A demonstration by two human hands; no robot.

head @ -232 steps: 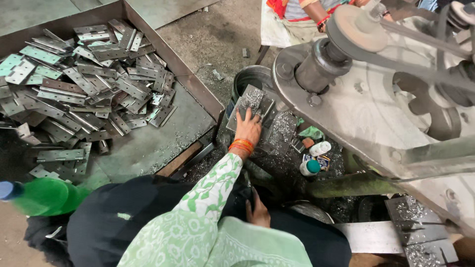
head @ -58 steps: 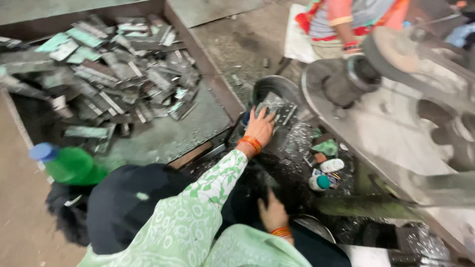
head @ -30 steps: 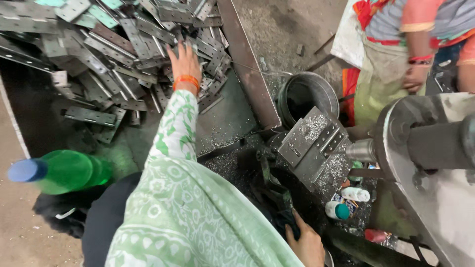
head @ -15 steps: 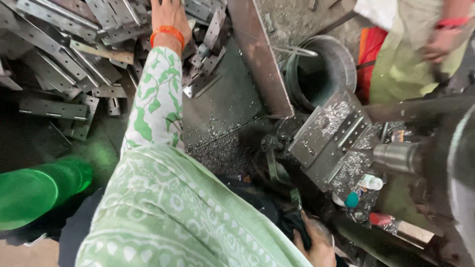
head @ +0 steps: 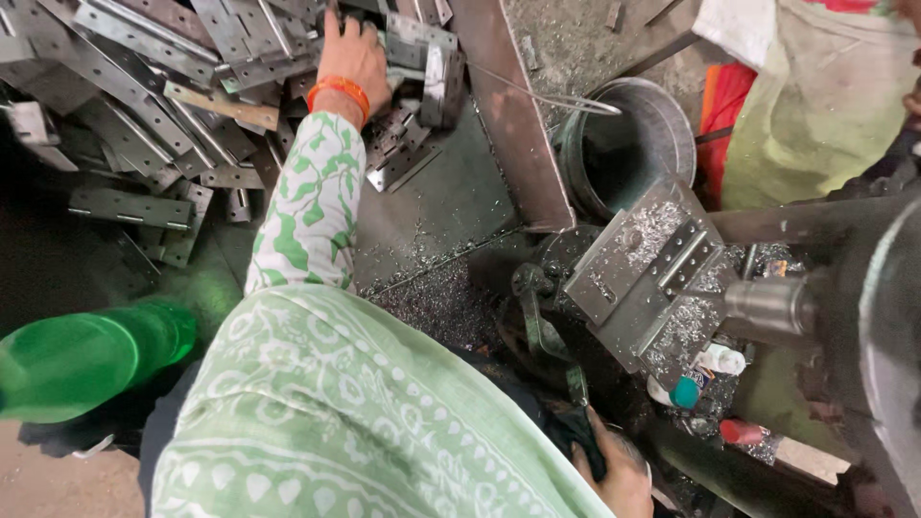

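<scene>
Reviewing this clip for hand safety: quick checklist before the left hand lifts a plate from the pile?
1. Left hand on the pile of metal hinge plates in the tray: ok, fingers rest among the plates.
2. Firm grip on one single plate: cannot tell, fingertips are hidden.
3. Hand protection: not ok, the hand is bare among sharp-edged plates.
4. Right hand away from the jig plate: ok, it sits low on a dark lever, apart from the plate.
5. Jig plate free of swarf: not ok, metal shavings cover it.
6. Green bottle out of the arm's path: ok, it lies off to the side.
</scene>
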